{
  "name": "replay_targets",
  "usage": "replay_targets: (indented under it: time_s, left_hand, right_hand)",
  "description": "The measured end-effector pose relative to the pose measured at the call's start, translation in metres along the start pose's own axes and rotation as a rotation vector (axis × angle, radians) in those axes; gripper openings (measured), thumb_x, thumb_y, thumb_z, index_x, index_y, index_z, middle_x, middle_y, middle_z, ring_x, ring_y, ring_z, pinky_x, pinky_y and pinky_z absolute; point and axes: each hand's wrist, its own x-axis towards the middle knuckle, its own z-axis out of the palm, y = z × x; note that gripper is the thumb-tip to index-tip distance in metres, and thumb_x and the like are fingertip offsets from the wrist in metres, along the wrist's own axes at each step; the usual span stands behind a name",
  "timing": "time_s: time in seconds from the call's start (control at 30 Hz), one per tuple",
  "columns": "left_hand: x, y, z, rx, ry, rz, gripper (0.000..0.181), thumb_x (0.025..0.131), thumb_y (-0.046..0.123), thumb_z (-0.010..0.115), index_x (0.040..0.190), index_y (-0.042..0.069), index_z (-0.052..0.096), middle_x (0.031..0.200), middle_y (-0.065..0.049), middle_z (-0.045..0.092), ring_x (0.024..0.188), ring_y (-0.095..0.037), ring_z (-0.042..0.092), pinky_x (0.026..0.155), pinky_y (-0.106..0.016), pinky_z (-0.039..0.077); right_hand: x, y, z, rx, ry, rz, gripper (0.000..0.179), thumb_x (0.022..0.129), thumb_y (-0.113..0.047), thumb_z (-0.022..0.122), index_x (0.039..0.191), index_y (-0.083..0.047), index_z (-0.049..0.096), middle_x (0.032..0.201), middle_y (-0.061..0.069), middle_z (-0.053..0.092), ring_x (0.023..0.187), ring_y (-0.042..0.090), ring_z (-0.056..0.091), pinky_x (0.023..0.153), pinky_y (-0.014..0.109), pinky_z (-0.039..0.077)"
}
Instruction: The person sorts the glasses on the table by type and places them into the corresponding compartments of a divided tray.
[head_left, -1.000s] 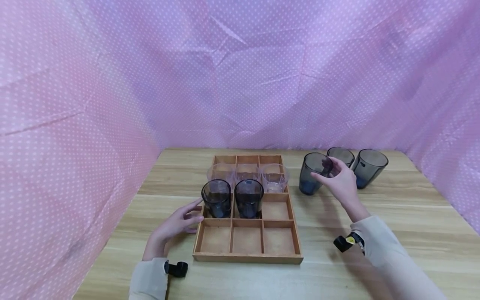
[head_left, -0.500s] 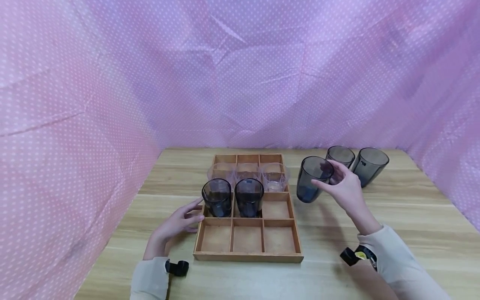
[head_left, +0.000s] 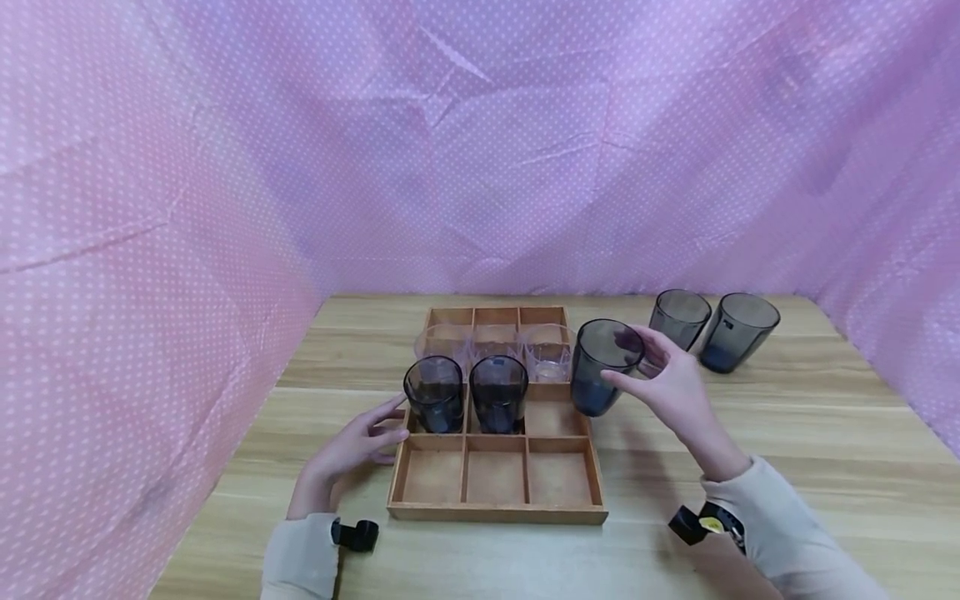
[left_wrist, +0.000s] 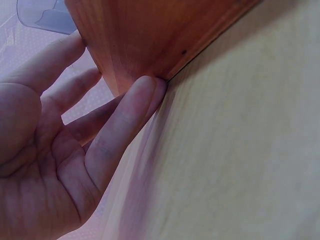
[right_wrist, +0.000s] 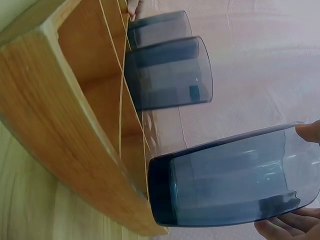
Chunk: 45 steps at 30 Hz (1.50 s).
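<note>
Head view: your right hand point(head_left: 675, 392) grips one dark glass point(head_left: 598, 367), your left hand point(head_left: 356, 446) touches the tray point(head_left: 495, 515), two tray glasses point(head_left: 435, 396) near centre seem done, two loose glasses point(head_left: 738, 333) at right remain.

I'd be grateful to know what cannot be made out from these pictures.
Head view: part of the tray's right wall, covered by the held glass.
Head view: lower part of the left clear cup, obscured by the leftmost dark glass.
Left wrist view: most of a glass, cut off by the top edge.
Right wrist view: most of the right hand, cut off by the right edge.
</note>
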Motion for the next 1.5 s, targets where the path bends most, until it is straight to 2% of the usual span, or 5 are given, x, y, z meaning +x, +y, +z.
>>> replay_targets:
  time_s: [0.1, 0.2, 0.3, 0.43, 1.5]
  left_hand:
    - [0.001, 0.0, 0.0, -0.004, 0.004, -0.003, 0.074, 0.097, 0.023, 0.059, 0.156, 0.01, 0.017, 0.151, -0.036, 0.022, 0.13, -0.048, 0.042, 0.088, -0.046, 0.058]
    - [0.001, 0.0, 0.0, -0.009, 0.007, -0.008, 0.074, 0.097, 0.023, 0.059, 0.156, 0.01, 0.017, 0.151, -0.035, 0.023, 0.13, -0.048, 0.042, 0.088, -0.046, 0.058]
    - [0.0, 0.0, 0.0, -0.007, 0.002, -0.012, 0.073, 0.098, 0.022, 0.059, 0.156, 0.009, 0.016, 0.151, -0.035, 0.022, 0.131, -0.048, 0.041, 0.089, -0.046, 0.058]
    - [0.0, 0.0, 0.0, -0.007, 0.001, -0.013, 0.073, 0.097, 0.023, 0.059, 0.156, 0.01, 0.016, 0.151, -0.035, 0.022, 0.13, -0.047, 0.042, 0.088, -0.046, 0.058]
    - [0.001, 0.0, -0.001, -0.004, 0.006, -0.018, 0.074, 0.097, 0.024, 0.06, 0.156, 0.011, 0.017, 0.151, -0.035, 0.023, 0.13, -0.047, 0.042, 0.089, -0.044, 0.058]
  right_hand:
    - [0.0, -0.003, 0.005, 0.024, -0.006, -0.012, 0.069, 0.078, -0.018, 0.082, 0.137, -0.004, 0.05, 0.131, 0.016, 0.062, 0.108, -0.011, 0.051, 0.086, -0.001, 0.042]
    - [0.0, -0.005, 0.009, 0.033, -0.031, -0.012, 0.07, 0.077, -0.019, 0.082, 0.138, -0.004, 0.05, 0.133, 0.015, 0.06, 0.118, 0.002, 0.054, 0.091, 0.005, 0.045]
    - [-0.001, -0.005, 0.014, 0.033, -0.06, -0.001, 0.073, 0.077, -0.02, 0.083, 0.14, -0.005, 0.048, 0.136, 0.015, 0.058, 0.128, 0.021, 0.052, 0.1, 0.021, 0.049]
    - [0.0, -0.006, 0.019, 0.05, -0.08, 0.007, 0.074, 0.077, -0.018, 0.082, 0.141, -0.004, 0.047, 0.138, 0.017, 0.056, 0.131, 0.027, 0.05, 0.106, 0.04, 0.045]
    - [0.0, 0.012, 0.043, 0.093, -0.156, 0.011, 0.072, 0.076, -0.01, 0.082, 0.137, 0.005, 0.047, 0.135, 0.025, 0.056, 0.129, 0.035, 0.051, 0.106, 0.046, 0.044]
